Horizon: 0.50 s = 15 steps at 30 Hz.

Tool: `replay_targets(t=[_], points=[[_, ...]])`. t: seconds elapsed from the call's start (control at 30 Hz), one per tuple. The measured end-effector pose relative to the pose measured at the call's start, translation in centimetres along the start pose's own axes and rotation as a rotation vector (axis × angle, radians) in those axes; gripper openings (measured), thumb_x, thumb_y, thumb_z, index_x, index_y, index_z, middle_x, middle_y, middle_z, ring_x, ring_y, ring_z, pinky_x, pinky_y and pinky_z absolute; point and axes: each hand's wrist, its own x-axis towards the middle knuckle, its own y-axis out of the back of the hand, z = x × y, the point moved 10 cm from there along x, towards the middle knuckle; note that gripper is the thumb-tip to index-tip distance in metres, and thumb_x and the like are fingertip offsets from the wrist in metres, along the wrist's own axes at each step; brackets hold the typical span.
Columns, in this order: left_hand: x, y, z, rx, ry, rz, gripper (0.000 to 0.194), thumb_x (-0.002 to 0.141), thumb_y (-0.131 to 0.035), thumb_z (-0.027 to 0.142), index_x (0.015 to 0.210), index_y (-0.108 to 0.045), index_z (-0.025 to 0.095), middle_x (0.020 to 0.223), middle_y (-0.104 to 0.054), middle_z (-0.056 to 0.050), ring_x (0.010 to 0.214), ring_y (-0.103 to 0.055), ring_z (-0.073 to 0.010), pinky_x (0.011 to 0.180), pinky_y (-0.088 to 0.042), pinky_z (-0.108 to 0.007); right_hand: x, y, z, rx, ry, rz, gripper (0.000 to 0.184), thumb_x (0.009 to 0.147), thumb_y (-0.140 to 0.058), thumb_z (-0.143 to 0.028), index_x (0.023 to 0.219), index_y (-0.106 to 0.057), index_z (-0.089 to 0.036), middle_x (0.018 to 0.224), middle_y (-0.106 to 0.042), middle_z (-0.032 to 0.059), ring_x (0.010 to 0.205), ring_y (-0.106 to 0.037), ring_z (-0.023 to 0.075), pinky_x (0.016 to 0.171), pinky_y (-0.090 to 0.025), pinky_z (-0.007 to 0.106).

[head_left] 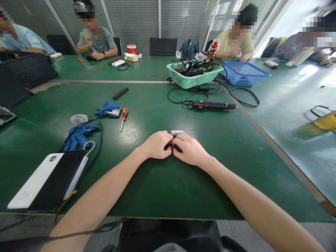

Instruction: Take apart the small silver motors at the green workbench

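Note:
My left hand (159, 144) and my right hand (190, 148) meet over the green table, fingers curled inward and knuckles touching. Between them is a small dark object with a silver cylinder (176, 132), which sticks out beyond the fingertips. Dark parts of it show under the fingers of both hands; the rest is hidden, so its kind cannot be made out. Left of my hands lies an orange-handled screwdriver (124, 117). Farther off to the right rests a black electric screwdriver (214, 105) with its cable.
A green basket (193, 81) full of cables and tools stands beside a blue basket (244, 75). Blue gloves (76, 136), a black bar (120, 93) and a white-and-black phone-like device (48, 180) lie to the left. Several people sit around the table (147, 189).

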Motion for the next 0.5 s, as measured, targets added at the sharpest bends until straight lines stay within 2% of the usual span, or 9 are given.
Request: replay_targets(t=[0.5], points=[[-0.01, 0.16, 0.12, -0.007, -0.003, 0.013, 0.003, 0.082, -0.056, 0.022, 0.081, -0.054, 0.02, 0.085, -0.063, -0.005, 0.08, -0.057, -0.0211, 0.075, -0.047, -0.036, -0.06, -0.08, 0.14, -0.011, -0.005, -0.013, 0.004, 0.09, -0.059, -0.018, 0.09, -0.063, -0.019, 0.098, -0.067, 0.0086, 0.096, -0.062, 0.0234, 0.085, -0.052, 0.036]])
